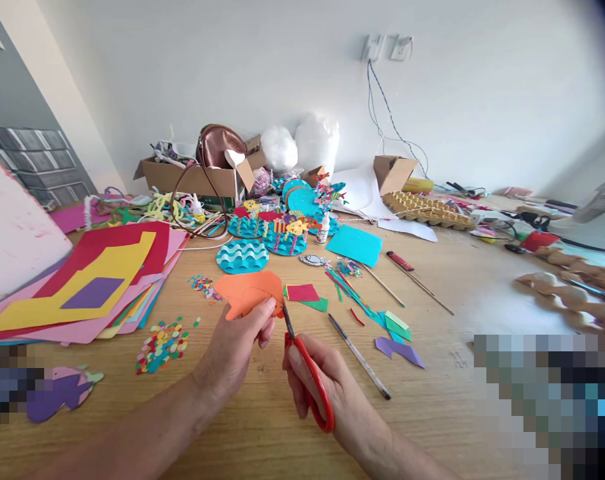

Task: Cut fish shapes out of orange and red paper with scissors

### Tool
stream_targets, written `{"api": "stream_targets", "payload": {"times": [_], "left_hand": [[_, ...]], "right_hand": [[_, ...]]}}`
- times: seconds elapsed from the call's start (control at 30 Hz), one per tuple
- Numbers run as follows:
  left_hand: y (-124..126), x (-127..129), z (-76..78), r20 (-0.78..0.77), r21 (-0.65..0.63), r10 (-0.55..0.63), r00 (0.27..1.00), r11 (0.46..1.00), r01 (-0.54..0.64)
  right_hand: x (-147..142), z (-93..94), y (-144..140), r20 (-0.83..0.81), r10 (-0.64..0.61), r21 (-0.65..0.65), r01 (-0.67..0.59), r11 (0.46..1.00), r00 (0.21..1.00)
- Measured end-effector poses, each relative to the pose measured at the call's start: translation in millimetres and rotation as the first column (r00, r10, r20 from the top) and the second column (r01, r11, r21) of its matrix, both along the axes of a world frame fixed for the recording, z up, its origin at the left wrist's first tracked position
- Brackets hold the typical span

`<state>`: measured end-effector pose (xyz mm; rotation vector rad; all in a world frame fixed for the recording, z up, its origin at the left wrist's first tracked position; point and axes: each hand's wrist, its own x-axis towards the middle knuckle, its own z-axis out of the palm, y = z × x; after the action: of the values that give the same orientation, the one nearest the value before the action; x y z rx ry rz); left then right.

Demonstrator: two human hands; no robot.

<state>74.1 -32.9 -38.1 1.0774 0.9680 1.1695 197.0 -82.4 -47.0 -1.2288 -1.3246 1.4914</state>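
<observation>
Two bare hands work at the near edge of a long wooden table (pixel 262 427) strewn with craft paper. The left hand (pixel 242 340) pinches an orange paper cut-out (pixel 250 292) between thumb and fingers, holding it just above the wood, while the right hand (pixel 327 387) is closed through the red handles of a pair of scissors (pixel 307 373) whose blades meet the cut-out's right edge.

To the left lies a fanned stack of coloured sheets (pixel 92 280), red, yellow and purple on top, with a scatter of paper dots (pixel 162 343) just in front of it. A pen (pixel 360 357) lies beside the right hand, near purple and green scraps (pixel 397 337). Further back sit blue wave-patterned discs (pixel 242 257), a turquoise sheet (pixel 355 243) and a small glue bottle (pixel 323 228).

Against the plain white wall (pixel 262 73) stands an open cardboard box (pixel 197 177) with a brown bag (pixel 220 143) resting in it, two white plastic bundles (pixel 302 143) beside it, and an egg tray (pixel 425 208) to the right. Cables (pixel 382 113) hang from sockets on the wall.
</observation>
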Motion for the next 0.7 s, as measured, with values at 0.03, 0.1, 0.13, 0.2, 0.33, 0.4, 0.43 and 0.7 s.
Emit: {"api": "stream_targets", "payload": {"times": [0.03,0.1,0.13,0.2,0.33,0.4,0.43,0.7], "left_hand": [[-0.2,-0.1,-0.3,-0.015,0.003,0.002,1.0,1.0,-0.002],[-0.9,-0.2,-0.4,-0.039,0.007,0.004,0.999,1.0,-0.004],[-1.3,-0.1,-0.4,-0.048,0.008,0.003,0.999,1.0,-0.002],[-2.3,-0.1,-0.7,-0.065,0.011,-0.009,0.998,1.0,0.01],[-2.8,-0.6,-2.8,-0.074,0.023,-0.024,0.997,0.999,0.025],[-2.7,-1.1,-3.5,-0.074,0.018,-0.025,0.997,0.999,0.027],[-2.6,-1.3,-3.5,-0.077,0.014,-0.027,0.997,0.999,0.029],[-2.7,-2.6,1.6,-0.08,-0.03,-0.055,0.995,0.998,0.053]], "right_hand": [[0.7,-0.1,0.2,0.006,0.004,0.004,-0.004,1.0,1.0],[1.7,0.3,0.7,0.014,0.005,0.011,-0.005,1.0,1.0],[2.1,0.6,1.0,0.015,0.007,0.011,-0.007,1.0,1.0],[2.7,0.9,1.8,0.016,0.011,0.013,-0.011,1.0,1.0],[3.5,0.2,2.1,0.021,0.014,0.015,-0.014,1.0,1.0],[3.7,-0.2,1.8,0.025,0.014,0.003,-0.014,1.0,1.0],[3.8,-0.3,1.7,0.032,0.014,-0.001,-0.014,1.0,0.999],[8.1,-1.9,2.6,0.156,0.013,0.01,-0.015,1.0,0.988]]}}
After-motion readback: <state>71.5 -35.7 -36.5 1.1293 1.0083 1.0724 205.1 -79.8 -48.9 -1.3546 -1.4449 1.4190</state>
